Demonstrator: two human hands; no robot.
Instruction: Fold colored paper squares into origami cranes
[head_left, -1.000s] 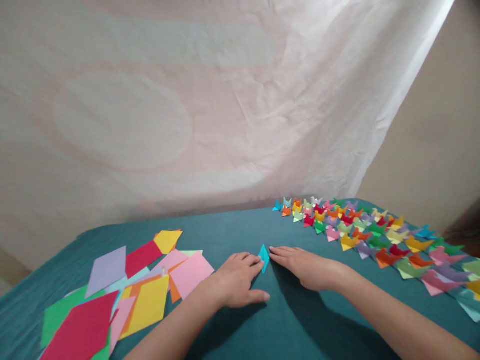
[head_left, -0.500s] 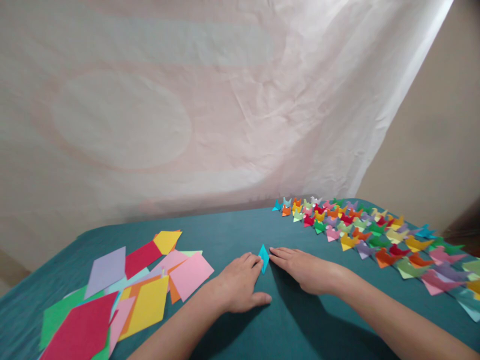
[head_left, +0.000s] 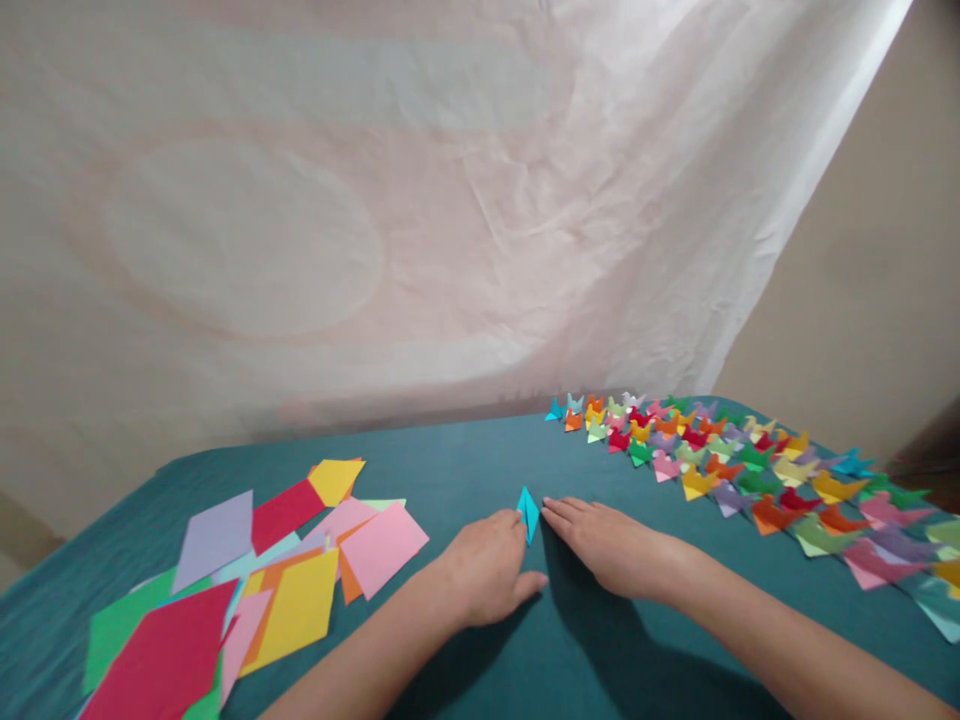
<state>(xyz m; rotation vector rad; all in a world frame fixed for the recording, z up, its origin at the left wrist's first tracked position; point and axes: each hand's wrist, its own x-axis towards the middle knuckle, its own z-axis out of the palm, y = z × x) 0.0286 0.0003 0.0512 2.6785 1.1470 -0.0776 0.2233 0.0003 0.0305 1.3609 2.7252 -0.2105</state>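
Observation:
A small blue folded paper (head_left: 529,517), a narrow diamond with a crease down its middle, lies on the dark green cloth between my hands. The fingertips of my left hand (head_left: 491,565) rest at its left edge and cover a little of it; the thumb is spread away toward me. My right hand (head_left: 596,540) lies low over the cloth with its fingers stretched out, their tips just beside the paper's right edge. Neither hand is wrapped round anything.
Loose sheets of coloured paper, among them a red sheet (head_left: 169,650) and a pink sheet (head_left: 384,548), overlap on the left. Rows of small folded paper birds (head_left: 697,482) stand on the right. A pale hanging cloth (head_left: 450,220) closes off the table's far edge.
My left hand has shifted slightly at the paper's left edge, its fingers bending more. My right fingertips have moved very slightly right. The blue paper stays nearly in place.

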